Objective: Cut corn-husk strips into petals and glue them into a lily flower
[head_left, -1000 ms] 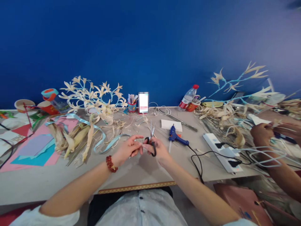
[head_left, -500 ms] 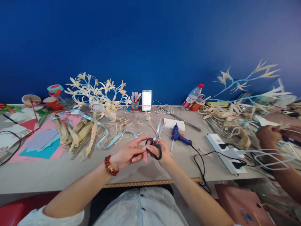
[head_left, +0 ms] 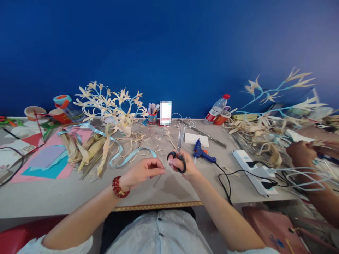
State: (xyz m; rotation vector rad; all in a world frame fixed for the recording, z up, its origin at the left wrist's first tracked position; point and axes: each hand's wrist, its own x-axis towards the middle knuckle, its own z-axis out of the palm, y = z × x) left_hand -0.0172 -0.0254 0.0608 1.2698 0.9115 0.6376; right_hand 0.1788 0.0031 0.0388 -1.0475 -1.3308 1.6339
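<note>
In front of me, the fingers and thumb of my left hand (head_left: 148, 171) are pinched together on a thin strand (head_left: 156, 181). The strand runs down from the fingertips and up toward my other hand; whether it is wire or fibre I cannot tell. My right hand (head_left: 189, 168) is closed round the black-handled scissors (head_left: 180, 141), whose blades point away from me and look nearly closed. Both hands are above the table (head_left: 100, 197), a short gap apart. Right of the scissors lies a blue glue gun (head_left: 198, 150).
Husk flowers (head_left: 124, 118) stand at the back left. Nearer are dried corn husks (head_left: 92, 151), blue ribbon (head_left: 132, 153) and coloured paper (head_left: 43, 165). A bottle (head_left: 217, 109) stands at the back. To the right are a power strip (head_left: 251, 173) with cords and another person's hand (head_left: 300, 155).
My hands have drawn apart, the left one moving left and toward me. The scissor blades have come closer together, and a thin strand now shows by my left fingertips.
</note>
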